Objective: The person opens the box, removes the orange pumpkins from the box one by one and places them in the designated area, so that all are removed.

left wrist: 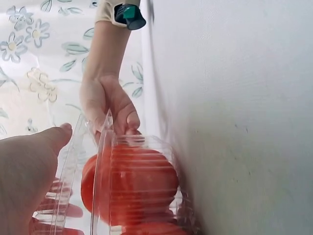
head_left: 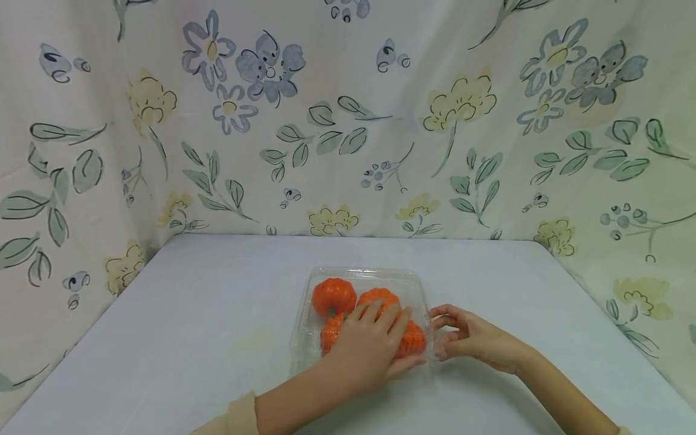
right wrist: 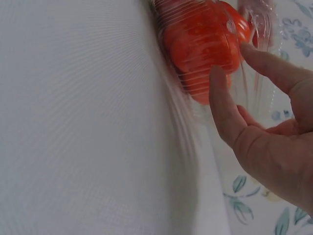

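Observation:
A clear plastic clamshell box (head_left: pixel 363 275) sits in the middle of the table with several small orange pumpkins (head_left: pixel 334 296) inside. Spread over the top of the box, my left hand (head_left: pixel 370 341) has its fingers above the pumpkins and its thumb along the front right. Through the clear plastic (left wrist: pixel 66 181) in the left wrist view, fingers of my left hand (left wrist: pixel 29 171) show. My right hand (head_left: pixel 478 341) touches the right side of the box, thumb and fingers apart. In the right wrist view, fingertips of my right hand (right wrist: pixel 264 127) meet the box's rim beside a pumpkin (right wrist: pixel 203 41).
The white table (head_left: pixel 217 302) surrounds the box on all sides. Behind it hangs a flower-patterned cloth (head_left: pixel 326 121), which also runs down both sides. A dark device (left wrist: pixel 128 16) is worn at my right sleeve.

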Tool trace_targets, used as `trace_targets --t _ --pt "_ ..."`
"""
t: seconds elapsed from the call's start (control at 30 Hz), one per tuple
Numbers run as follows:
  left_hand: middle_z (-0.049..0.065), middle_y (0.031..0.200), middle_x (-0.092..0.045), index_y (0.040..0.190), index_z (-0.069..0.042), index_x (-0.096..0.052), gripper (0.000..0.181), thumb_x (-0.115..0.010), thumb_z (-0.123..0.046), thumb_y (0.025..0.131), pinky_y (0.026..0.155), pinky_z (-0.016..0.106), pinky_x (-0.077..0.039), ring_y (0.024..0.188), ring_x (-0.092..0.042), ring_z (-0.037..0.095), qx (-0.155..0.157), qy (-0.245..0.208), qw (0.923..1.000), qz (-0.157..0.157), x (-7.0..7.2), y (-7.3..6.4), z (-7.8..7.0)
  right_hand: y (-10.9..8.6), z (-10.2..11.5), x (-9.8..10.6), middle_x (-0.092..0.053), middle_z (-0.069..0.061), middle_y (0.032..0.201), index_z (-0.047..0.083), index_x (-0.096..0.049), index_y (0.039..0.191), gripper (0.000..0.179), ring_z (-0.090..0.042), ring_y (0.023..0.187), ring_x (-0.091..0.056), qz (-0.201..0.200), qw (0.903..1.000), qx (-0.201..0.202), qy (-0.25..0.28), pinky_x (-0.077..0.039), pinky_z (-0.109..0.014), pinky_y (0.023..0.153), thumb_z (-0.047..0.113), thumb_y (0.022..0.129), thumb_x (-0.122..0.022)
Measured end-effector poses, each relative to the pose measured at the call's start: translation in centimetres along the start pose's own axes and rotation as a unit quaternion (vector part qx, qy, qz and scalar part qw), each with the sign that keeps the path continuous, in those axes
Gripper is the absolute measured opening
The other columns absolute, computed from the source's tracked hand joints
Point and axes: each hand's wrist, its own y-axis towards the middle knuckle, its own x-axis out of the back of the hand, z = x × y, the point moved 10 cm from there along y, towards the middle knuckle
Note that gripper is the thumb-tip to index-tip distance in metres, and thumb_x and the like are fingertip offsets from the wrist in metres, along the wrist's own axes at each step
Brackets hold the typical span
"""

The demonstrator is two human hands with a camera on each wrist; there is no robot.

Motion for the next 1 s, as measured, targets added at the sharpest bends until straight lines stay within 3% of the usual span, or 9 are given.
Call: trace_targets --t 0.27,0.67,0.83,0.93,1.0 --pt "-0.001 0.13 -0.071 0.14 -0.018 -0.069 0.068 -0.056 -0.07 0.099 0.102 0.037 -0.057 0.117 -0.067 0.022 0.016 -0.027 0.9995 -0.008 0.2 -1.3 2.0 -0.1 1.4 0.3 -0.049 -0.026 0.137 -0.009 -0.034 0.149 0.067 -0.018 0.098 -0.068 -0.046 0.9947 0.023 -0.088 -0.06 -0.028 0.085 0.007 0.097 -0.073" --pt "0.004 0.132 -0.071 0.14 -0.013 -0.069 0.067 -0.062 -0.065 0.099 0.1 0.041 -0.059 0.115 -0.067 0.025 0.047 -0.064 0.9969 -0.001 0.7 -3.2 5.2 0.1 3.3 0.6 -0.052 -0.028 0.136 -0.009 -0.042 0.144 0.06 -0.018 0.097 -0.067 -0.111 0.9774 0.079 -0.162 -0.061 -0.026 0.083 0.003 0.095 -0.075" --pt "0.005 0.131 -0.071 0.14 -0.011 -0.069 0.067 -0.063 -0.063 0.098 0.101 0.043 -0.058 0.116 -0.066 0.026 0.06 -0.08 0.995 0.004 0.8 -3.7 6.2 0.1 4.5 1.1 -0.056 -0.027 0.136 -0.008 -0.046 0.141 0.06 -0.027 0.104 -0.069 -0.164 0.9576 0.108 -0.211 -0.062 -0.027 0.085 0.005 0.093 -0.079" --pt "0.004 0.128 -0.072 0.139 -0.011 -0.069 0.066 -0.066 -0.062 0.097 0.099 0.042 -0.059 0.115 -0.067 0.026 0.064 -0.081 0.9946 -0.011 1.0 -4.1 6.8 0.0 5.3 1.2 -0.058 -0.027 0.135 -0.007 -0.047 0.143 0.062 -0.032 0.107 -0.07 -0.193 0.9395 0.139 -0.247 -0.064 -0.035 0.087 0.004 0.092 -0.08" --pt "0.004 0.126 -0.072 0.139 -0.011 -0.07 0.065 -0.068 -0.061 0.096 0.099 0.041 -0.06 0.114 -0.067 0.025 0.067 -0.084 0.9939 -0.023 1.2 -4.3 7.1 -0.1 5.8 1.2 -0.059 -0.027 0.137 -0.005 -0.048 0.144 0.062 -0.036 0.109 -0.07 -0.208 0.9224 0.164 -0.281 -0.064 -0.04 0.088 0.001 0.091 -0.08"
